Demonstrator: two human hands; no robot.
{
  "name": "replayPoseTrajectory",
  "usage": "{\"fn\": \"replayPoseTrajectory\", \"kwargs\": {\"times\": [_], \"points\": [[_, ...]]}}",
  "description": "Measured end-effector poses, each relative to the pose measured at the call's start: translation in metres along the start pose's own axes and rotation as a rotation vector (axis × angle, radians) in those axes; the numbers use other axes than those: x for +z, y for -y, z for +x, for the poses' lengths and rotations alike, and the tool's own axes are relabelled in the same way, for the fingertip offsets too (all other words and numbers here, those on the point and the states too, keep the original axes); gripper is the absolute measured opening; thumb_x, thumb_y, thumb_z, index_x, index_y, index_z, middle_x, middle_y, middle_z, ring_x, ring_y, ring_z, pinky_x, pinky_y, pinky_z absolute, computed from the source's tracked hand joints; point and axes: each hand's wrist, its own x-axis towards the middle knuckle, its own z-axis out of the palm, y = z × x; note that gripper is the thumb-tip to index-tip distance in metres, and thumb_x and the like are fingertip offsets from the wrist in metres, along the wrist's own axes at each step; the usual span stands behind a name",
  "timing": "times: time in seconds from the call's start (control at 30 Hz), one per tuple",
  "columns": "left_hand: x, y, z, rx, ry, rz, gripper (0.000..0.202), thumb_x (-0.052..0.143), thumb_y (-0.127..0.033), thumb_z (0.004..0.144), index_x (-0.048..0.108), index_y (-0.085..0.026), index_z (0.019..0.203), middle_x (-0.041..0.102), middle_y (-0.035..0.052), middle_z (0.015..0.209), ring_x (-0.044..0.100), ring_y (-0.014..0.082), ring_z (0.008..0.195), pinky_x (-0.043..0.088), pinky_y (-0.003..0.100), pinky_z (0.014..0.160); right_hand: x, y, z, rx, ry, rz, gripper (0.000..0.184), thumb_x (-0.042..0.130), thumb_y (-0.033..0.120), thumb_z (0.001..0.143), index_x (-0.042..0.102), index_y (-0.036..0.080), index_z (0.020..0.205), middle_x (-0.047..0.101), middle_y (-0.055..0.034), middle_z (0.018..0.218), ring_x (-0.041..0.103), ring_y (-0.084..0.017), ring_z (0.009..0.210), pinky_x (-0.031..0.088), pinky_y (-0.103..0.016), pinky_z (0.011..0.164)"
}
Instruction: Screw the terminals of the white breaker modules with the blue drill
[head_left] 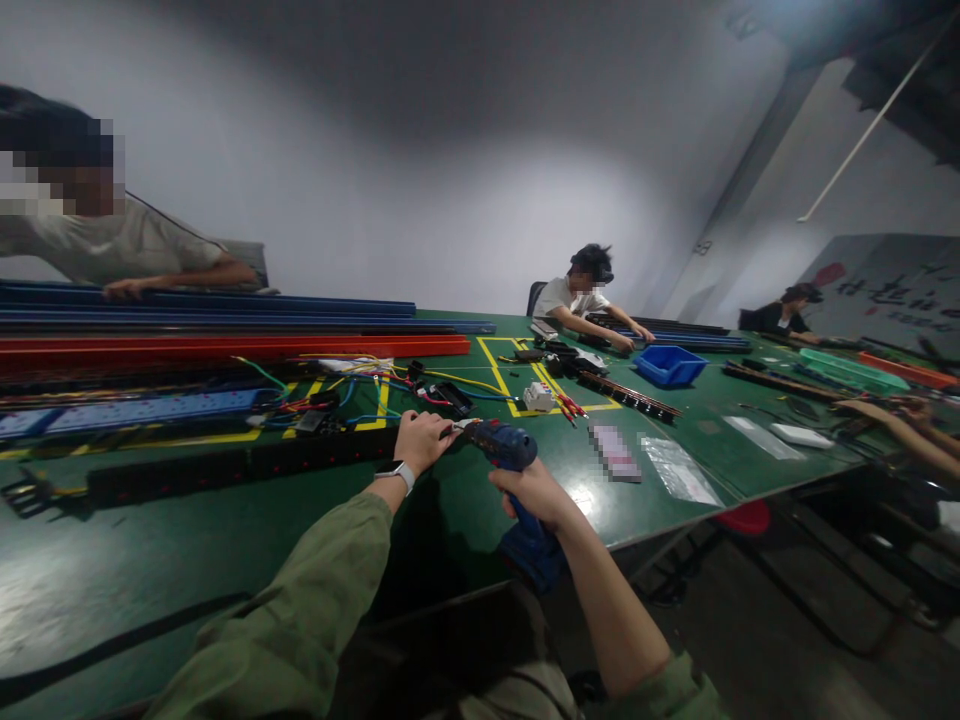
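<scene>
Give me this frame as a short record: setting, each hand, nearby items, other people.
setting: green worktable with yellow tape lines
right hand: grips a blue cordless drill
left hand: closed, at the end of a long black strip, by the drill tip
nearby: coloured wires, red rail, blue bin
others: people working at the far edges

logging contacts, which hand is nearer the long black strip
Left. Left hand rests by the right end of the long black strip; right hand grips the blue cordless drill beyond it.

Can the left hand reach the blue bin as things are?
Probably not: the blue bin sits far across the table, and the left hand is closed at the drill tip.
</scene>
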Motion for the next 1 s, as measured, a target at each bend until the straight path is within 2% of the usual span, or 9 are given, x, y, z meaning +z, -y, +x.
{"fn": "replayPoseTrajectory", "kwargs": {"times": [0.8,1.0], "points": [[0.0020,0.0011,-0.0004,0.015,-0.021,0.015,0.033,0.050,-0.051,0.093,0.075,-0.030,0.093,0.073,0.0076,0.088,0.062,0.0253,0.091,0.028,0.046,0.093,0.0008,-0.0003,0.0008,-0.007,-0.012,-0.006,0.021,0.065,0.026,0.075,0.053,0.019,0.091,0.049,0.0079,0.055,0.052,-0.011,0.040,0.034,-0.020,0.040],[0.0016,0.0017,-0.0006,0.010,-0.021,0.017,0.032,0.050,-0.050,0.093,0.076,-0.030,0.094,0.073,0.0078,0.089,0.062,0.0257,0.093,0.028,0.047,0.094,0.0014,0.0004,0.0000,-0.006,-0.004,-0.006,0.024,0.064,0.028,0.076,0.054,0.019,0.095,0.049,0.0083,0.055,0.052,-0.011,0.039,0.035,-0.020,0.040]]}}
